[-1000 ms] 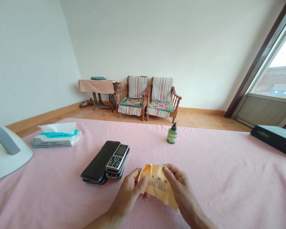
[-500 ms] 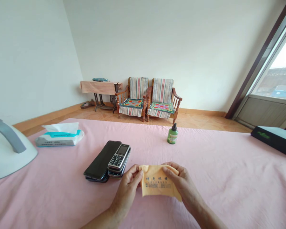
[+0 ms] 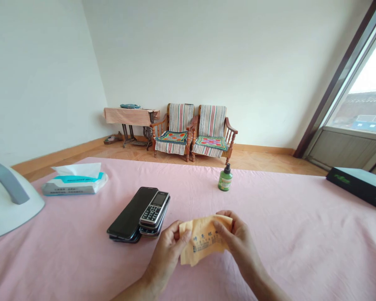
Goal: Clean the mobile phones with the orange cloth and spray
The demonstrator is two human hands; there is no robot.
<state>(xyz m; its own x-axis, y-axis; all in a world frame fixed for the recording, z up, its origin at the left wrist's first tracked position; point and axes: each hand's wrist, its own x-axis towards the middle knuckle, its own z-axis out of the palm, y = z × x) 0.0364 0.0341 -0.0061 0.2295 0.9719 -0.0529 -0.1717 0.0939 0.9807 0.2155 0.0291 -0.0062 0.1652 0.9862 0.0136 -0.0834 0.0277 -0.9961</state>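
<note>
Between my two hands a small yellow cloth (image 3: pixel 203 240) with dark printed characters is stretched just above the pink sheet. My left hand (image 3: pixel 169 246) pinches its left edge, thumb on the front. At the upper right corner, my right hand (image 3: pixel 238 236) grips it between thumb and fingers. Left of the cloth lie a stack of smartphones (image 3: pixel 130 215) and, overlapping it in view, a stack topped by a keypad phone (image 3: pixel 154 209). A green bottle (image 3: pixel 225 179) with a black spray top stands upright beyond my hands.
A tissue pack (image 3: pixel 75 179) and a white object with a grey handle (image 3: pixel 11 196) are on the left. A black box (image 3: pixel 360 188) lies at the right edge. Past the pink sheet (image 3: pixel 285 209) stand two wooden armchairs (image 3: pixel 208 144) and a cloth-covered sewing table (image 3: pixel 128 117).
The cloth has tilted, its right side higher and its left side lower, and its lower edge has shifted. Both hands keep hold of it. The view has moved slightly.
</note>
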